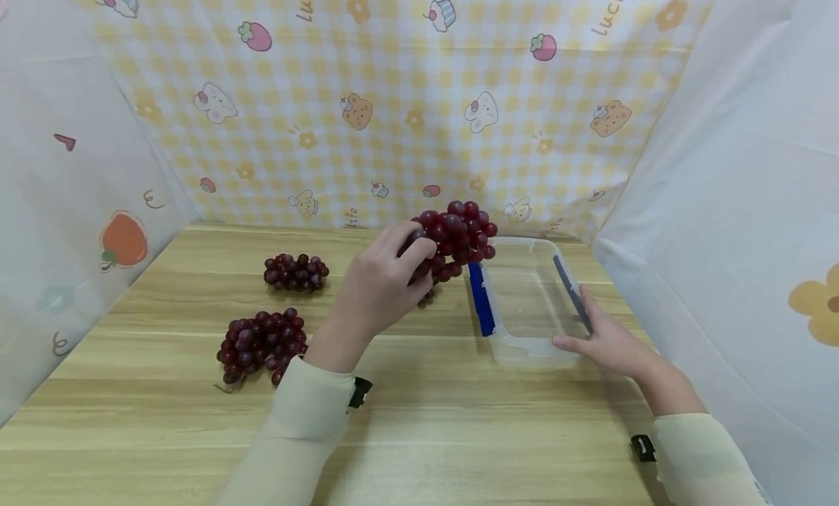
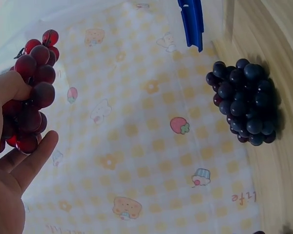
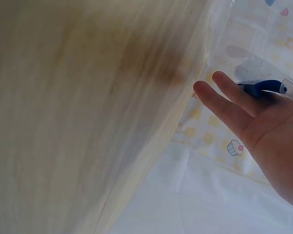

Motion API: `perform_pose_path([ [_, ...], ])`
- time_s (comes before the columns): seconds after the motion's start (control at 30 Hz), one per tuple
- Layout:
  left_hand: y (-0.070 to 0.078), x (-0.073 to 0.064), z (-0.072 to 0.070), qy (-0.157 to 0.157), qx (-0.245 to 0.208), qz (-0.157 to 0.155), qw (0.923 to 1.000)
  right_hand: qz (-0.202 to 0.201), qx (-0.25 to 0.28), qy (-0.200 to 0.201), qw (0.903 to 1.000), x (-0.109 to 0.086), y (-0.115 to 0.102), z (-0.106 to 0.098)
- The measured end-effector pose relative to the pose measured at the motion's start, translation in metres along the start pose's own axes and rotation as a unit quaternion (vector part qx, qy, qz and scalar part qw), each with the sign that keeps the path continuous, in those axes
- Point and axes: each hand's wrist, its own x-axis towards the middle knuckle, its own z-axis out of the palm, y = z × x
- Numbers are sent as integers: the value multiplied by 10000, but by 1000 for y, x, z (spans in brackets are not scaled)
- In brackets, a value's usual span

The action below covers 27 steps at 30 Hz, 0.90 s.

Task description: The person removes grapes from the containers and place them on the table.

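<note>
My left hand (image 1: pixel 383 277) grips a bunch of red grapes (image 1: pixel 462 233) above the table, just left of and partly over a clear plastic container (image 1: pixel 531 352). In the left wrist view, thumb and fingers hold the red grapes (image 2: pixel 36 97) from the side. The container stands without a lid on it, its blue side clip (image 1: pixel 481 302) folded down. My right hand (image 1: pixel 609 338) touches the container's right side, thumb near the front corner and fingers beside the right clip (image 1: pixel 572 291). In the right wrist view, two fingers look nearly straight; the thumb is hidden.
On the wooden table (image 1: pixel 446 433), one bunch of dark grapes (image 1: pixel 296 273) lies back left and a larger red bunch (image 1: pixel 262 342) nearer. Another dark bunch (image 2: pixel 244 105) sits behind my left hand, mostly hidden in the head view. A patterned cloth (image 1: pixel 393 91) hangs behind.
</note>
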Motion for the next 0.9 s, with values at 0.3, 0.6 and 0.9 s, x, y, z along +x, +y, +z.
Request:
perform_pose_path([
  [0.3,-5,-28,-15,-96,55,-44,9999,-104,-9,12,9999,1,-1,-1],
  [0.6,-9,-53,-21,-315,112,-80,9994,-80,-19,30,10000,0,-2,-1],
  [0.9,-9,-71,-22,-429,503,78,9978,-36,38,-4,10000,-1,0,0],
])
